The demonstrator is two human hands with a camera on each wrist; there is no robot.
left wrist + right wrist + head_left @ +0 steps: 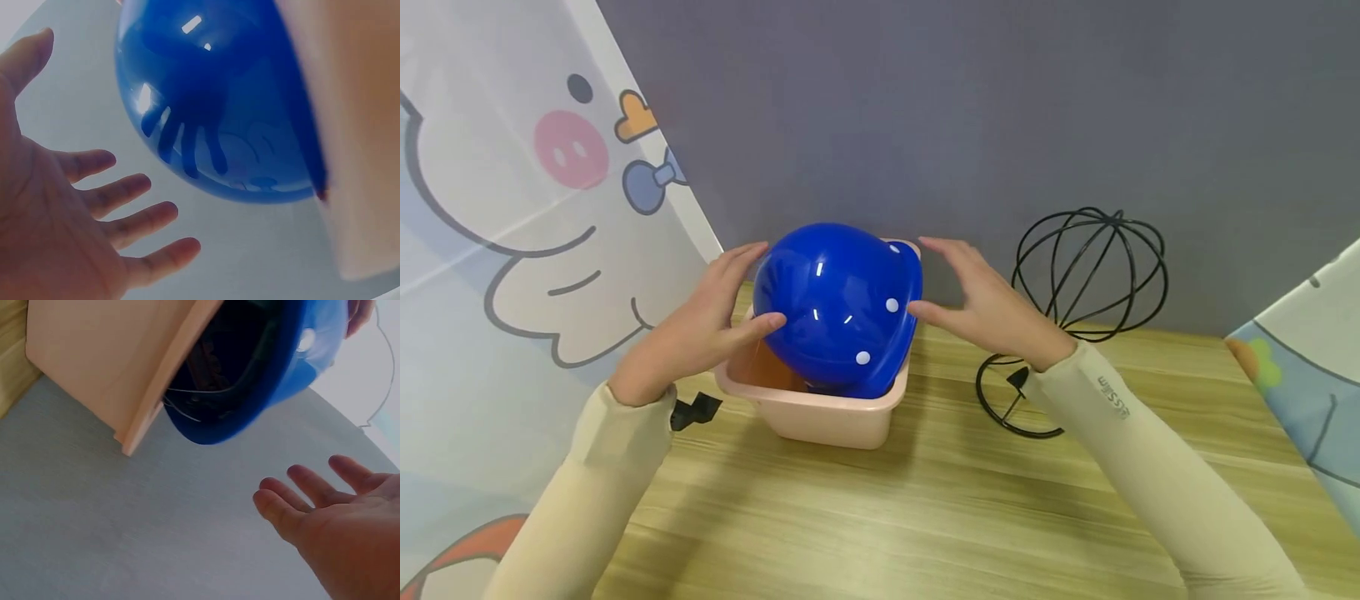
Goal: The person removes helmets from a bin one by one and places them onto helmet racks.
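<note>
Both hands are spread wide, left hand [700, 321] with its thumb on the one blue helmet [838, 308] and right hand [992, 304] just beside it, helmet sitting tilted in the one pink bin [820, 417] on the table [940, 508].

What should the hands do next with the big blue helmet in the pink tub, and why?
Probably close both hands onto the blue helmet. It sits tilted in the pink tub, sticking out over the rim. The left hand and right hand are open at its sides, gripping nothing.
</note>
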